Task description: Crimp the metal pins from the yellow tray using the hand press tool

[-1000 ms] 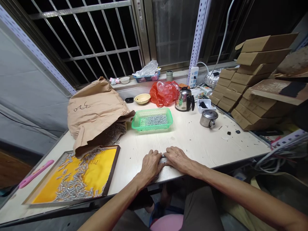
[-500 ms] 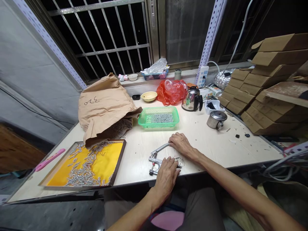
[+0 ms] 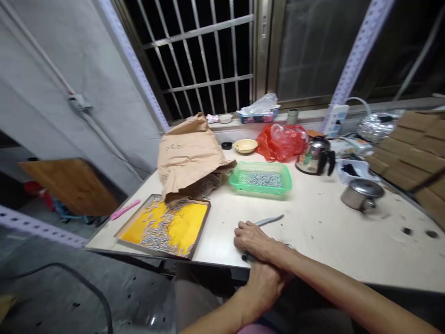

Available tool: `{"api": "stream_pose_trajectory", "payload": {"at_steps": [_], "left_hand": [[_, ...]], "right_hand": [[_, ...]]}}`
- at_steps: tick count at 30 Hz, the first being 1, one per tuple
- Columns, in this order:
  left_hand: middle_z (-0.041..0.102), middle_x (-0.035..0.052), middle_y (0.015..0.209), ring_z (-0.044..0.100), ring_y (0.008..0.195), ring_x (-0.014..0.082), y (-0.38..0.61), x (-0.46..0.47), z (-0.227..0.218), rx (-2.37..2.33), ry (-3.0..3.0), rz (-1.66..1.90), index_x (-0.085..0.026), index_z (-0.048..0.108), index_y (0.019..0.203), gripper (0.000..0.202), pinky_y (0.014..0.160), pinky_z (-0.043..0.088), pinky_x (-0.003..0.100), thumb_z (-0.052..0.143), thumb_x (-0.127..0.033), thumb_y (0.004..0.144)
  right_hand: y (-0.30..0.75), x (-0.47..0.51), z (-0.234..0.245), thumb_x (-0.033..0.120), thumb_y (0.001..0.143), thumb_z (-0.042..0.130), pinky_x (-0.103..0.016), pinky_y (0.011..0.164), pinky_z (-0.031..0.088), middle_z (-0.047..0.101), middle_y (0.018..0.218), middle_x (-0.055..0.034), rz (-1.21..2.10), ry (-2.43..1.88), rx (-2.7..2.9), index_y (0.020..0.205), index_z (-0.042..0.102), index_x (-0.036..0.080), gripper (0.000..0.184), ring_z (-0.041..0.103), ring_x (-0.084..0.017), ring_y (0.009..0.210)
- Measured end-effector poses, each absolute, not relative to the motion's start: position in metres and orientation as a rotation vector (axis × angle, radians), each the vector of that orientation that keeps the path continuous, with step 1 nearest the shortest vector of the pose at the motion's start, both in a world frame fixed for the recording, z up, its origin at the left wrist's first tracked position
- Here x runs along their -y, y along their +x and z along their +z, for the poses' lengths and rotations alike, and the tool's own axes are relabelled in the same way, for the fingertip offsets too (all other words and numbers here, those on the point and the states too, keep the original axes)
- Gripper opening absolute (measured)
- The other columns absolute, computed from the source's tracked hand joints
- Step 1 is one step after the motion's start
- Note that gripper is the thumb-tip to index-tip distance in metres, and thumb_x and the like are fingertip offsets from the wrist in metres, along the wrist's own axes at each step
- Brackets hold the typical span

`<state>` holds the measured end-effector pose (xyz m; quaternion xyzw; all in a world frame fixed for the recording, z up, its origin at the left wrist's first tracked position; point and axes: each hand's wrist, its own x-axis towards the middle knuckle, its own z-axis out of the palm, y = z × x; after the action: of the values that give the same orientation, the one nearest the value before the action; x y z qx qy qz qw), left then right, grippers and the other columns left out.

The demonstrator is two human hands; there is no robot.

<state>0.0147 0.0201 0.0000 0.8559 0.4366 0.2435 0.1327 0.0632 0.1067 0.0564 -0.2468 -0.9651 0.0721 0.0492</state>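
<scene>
A grey metal hand tool with a long lever handle lies at the table's front edge. My right hand covers its head end, fingers bent and close together; what they grip is hidden. Below it, my left hand is at the table edge under my right wrist, its fingers out of sight. A dark tip of the tool shows just under my right fingers. To the left, a shallow tray with a yellow lining holds many small silver metal pieces. Similar pieces lie in a green plastic basket beyond my hands.
A large brown paper bag lies open behind the tray, with a pink-handled tool at left. Toward the back are a yellow bowl, red plastic bag and kettle. A lidded metal pot and cardboard boxes stand right.
My right hand has left the lever handle and moved left and down over the tool's head, crossing above my left hand. The view has swung left.
</scene>
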Motion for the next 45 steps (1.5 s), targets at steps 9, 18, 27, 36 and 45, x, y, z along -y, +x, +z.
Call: {"api": "stream_pose_trajectory", "payload": {"at_steps": [9,18,27,36,45], "left_hand": [[0.064,0.0084,0.104,0.056,0.100,0.0187,-0.073,0.018,0.036,-1.522,2.395,0.961,-0.020,0.057,0.110,0.026,0.092,0.047,0.034,0.043,-0.021,0.088],[0.062,0.0077,0.093,0.050,0.094,0.0216,-0.260,-0.013,0.085,-2.493,1.984,0.360,-0.019,0.066,0.097,0.026,0.083,0.043,0.035,0.041,-0.019,0.088],[0.057,0.0056,0.095,0.046,0.096,0.0192,-0.283,-0.026,0.090,-2.098,2.272,-0.094,-0.022,0.066,0.081,0.021,0.081,0.039,0.028,0.046,-0.022,0.087],[0.058,0.0112,0.089,0.050,0.096,0.0231,-0.271,-0.036,0.093,-2.105,2.186,-0.331,-0.015,0.065,0.072,0.023,0.075,0.042,0.031,0.045,-0.011,0.082],[0.057,0.0112,0.086,0.051,0.094,0.0227,-0.281,-0.046,0.078,-2.187,2.127,-0.339,-0.014,0.062,0.070,0.021,0.078,0.042,0.032,0.043,-0.009,0.079]], "right_hand": [[0.069,-0.129,0.053,0.011,0.088,0.043,-0.031,0.070,0.034,0.059,0.077,-0.0048,-0.050,-0.690,2.626,0.080,0.059,0.018,0.019,0.049,-0.019,0.076],[0.125,-0.235,0.119,0.030,0.088,0.044,-0.036,0.072,0.042,0.062,0.094,-0.0121,-0.403,-1.162,2.336,0.112,0.058,0.015,0.032,0.055,-0.026,0.089],[0.118,-0.134,0.062,0.041,0.091,0.041,-0.035,0.077,0.048,0.061,0.107,-0.0090,-0.027,-0.925,2.417,0.117,0.056,0.023,0.035,0.060,-0.023,0.092],[0.138,-0.072,0.002,0.041,0.091,0.042,-0.037,0.081,0.051,0.063,0.106,-0.0056,0.149,-1.044,2.346,0.108,0.061,0.027,0.029,0.061,-0.022,0.094],[0.142,-0.051,-0.022,0.038,0.091,0.043,-0.042,0.089,0.047,0.061,0.108,-0.0072,0.175,-1.106,2.223,0.114,0.058,0.026,0.030,0.057,-0.024,0.100]]}}
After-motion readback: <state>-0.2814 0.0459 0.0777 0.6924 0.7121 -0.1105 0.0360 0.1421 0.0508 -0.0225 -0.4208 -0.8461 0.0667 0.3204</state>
